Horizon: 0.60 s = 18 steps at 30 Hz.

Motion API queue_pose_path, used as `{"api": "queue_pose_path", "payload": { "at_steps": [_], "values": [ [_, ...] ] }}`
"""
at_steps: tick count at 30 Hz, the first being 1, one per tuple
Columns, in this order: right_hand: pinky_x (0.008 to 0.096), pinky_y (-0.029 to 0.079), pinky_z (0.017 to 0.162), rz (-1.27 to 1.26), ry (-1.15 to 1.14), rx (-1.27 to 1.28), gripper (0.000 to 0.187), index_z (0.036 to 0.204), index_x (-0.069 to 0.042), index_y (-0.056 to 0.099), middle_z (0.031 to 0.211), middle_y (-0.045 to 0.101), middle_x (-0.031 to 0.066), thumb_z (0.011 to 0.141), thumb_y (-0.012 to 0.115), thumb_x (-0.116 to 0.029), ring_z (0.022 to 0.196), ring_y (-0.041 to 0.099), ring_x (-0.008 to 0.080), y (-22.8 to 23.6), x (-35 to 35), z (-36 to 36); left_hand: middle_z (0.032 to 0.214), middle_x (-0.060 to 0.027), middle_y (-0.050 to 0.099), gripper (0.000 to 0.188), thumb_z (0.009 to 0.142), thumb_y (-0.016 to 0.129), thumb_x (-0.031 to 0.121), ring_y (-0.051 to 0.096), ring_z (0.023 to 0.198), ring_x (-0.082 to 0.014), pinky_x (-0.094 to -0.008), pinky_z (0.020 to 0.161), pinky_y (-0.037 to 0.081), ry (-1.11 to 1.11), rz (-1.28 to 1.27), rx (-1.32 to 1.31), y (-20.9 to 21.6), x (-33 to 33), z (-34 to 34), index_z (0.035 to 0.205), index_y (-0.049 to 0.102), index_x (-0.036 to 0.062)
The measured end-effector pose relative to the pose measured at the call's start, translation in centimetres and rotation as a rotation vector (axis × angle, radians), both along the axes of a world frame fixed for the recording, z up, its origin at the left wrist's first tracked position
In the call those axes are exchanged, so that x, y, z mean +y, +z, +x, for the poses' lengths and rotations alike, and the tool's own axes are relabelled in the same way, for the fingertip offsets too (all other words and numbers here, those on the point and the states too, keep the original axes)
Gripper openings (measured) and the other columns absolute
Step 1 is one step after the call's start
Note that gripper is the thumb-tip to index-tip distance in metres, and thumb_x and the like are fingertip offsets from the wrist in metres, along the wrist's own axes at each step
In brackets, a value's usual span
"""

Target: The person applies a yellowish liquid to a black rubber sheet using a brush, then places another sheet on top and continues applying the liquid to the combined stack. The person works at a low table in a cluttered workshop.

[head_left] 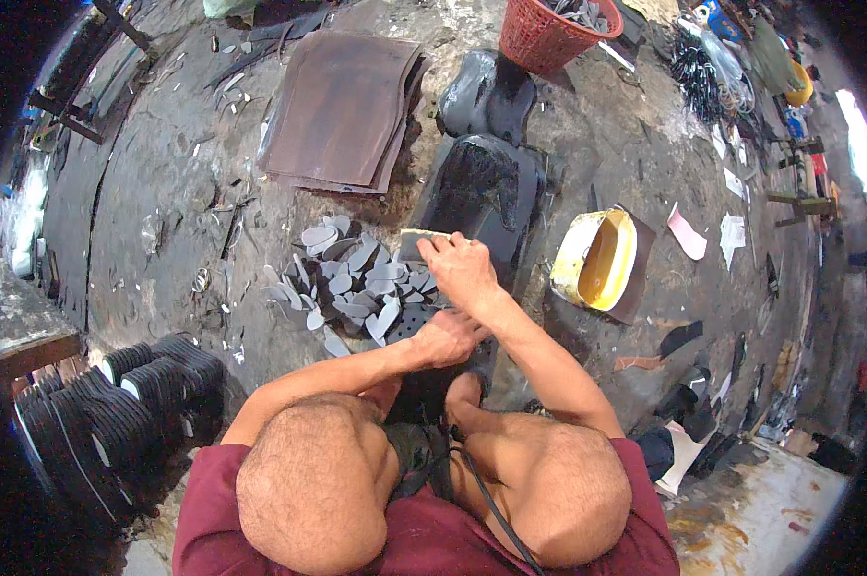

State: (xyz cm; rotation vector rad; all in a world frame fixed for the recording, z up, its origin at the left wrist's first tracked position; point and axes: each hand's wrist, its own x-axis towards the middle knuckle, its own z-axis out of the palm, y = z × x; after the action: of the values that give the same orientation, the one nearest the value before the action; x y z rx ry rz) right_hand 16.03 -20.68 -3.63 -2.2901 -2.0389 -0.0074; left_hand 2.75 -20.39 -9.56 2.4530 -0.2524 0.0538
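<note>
My right hand [462, 274] is closed on a flat grey piece with a pale yellow top edge [424, 233], at the near end of a shiny black slab [476, 187]. Just below, my left hand [450, 336] is closed with fingers curled under, partly behind the right wrist; what it holds, if anything, is hidden. A dark perforated piece [409, 322] lies beside its knuckles. Left of both hands spreads a loose heap of grey sole-shaped cutouts [356, 274]. To the right stands an open tub [560, 274] with yellow-brown, glue-like liquid inside.
A stack of brown sheets [342, 110] lies far left of the slab. Beyond it stands a red plastic basket [548, 38] holding grey pieces. Rows of black soles [136, 403] stand at near left. Scraps, including a pink piece [686, 233], litter the right floor.
</note>
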Motion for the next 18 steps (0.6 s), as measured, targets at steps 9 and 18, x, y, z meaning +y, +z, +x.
{"api": "queue_pose_path", "payload": {
  "at_steps": [9, 18],
  "values": [
    [0.0385, 0.057, 0.076, 0.302, -0.294, 0.718, 0.030, 0.114, -0.013, 0.072, 0.101, 0.074, 0.0136, 0.085, 0.074, -0.014, 0.088, 0.074, 0.0286, 6.4, -1.1, 2.8, 0.141, -0.0150, 0.057, 0.049, 0.082, 0.059, 0.011, 0.055, 0.132, -0.0294, -0.0406, 0.087, 0.059, -0.020, 0.021, -0.128, 0.2, 0.3, 0.5, 0.130, 0.060, 0.0047],
    [0.0393, 0.056, 0.089, 0.226, 0.089, 0.482, 0.043, 0.108, -0.017, 0.077, 0.109, 0.074, 0.0103, 0.074, 0.060, 0.003, 0.101, 0.071, 0.0291, -0.2, 3.6, 18.7, 0.149, -0.0092, 0.052, 0.052, 0.080, 0.061, 0.008, 0.048, 0.140, -0.0208, -0.0330, 0.071, 0.061, 0.263, 0.284, -0.108, -1.6, 3.8, 3.8, 0.132, 0.060, 0.0030]
  ]
}}
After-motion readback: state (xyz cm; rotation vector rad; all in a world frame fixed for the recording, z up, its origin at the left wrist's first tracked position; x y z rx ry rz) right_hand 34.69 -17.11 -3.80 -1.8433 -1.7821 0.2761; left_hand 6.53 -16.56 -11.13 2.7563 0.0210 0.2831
